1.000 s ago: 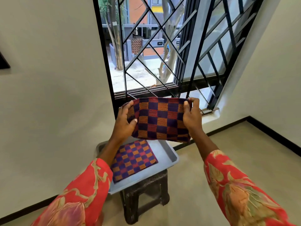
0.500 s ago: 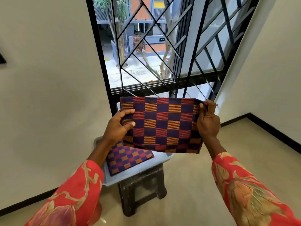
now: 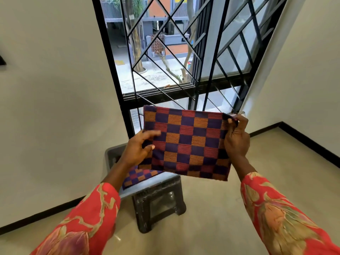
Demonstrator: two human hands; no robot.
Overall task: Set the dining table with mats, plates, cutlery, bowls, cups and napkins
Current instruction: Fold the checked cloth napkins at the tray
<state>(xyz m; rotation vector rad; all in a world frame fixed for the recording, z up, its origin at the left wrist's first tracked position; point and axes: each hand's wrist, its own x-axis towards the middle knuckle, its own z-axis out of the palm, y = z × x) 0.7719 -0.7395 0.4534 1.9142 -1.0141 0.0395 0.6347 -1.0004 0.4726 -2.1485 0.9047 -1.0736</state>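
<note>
I hold a checked cloth mat (image 3: pixel 185 142), purple, red and orange, spread out in the air in front of me. My left hand (image 3: pixel 137 150) grips its left edge, thumb on the front and fingers over it. My right hand (image 3: pixel 237 139) pinches its upper right corner. A second mat (image 3: pixel 137 178) of the same pattern lies on a grey tray (image 3: pixel 112 155) below, mostly hidden behind the held mat and my left arm.
The tray rests on a small dark stool (image 3: pixel 158 203) against the wall on a beige tiled floor. Behind it stands a tall window with a black metal grille (image 3: pixel 184 52). White walls close in on the left and right.
The mat has been unfolded to about twice its width. My right hand moved to the right with its corner, and my left hand slid lower on the left edge.
</note>
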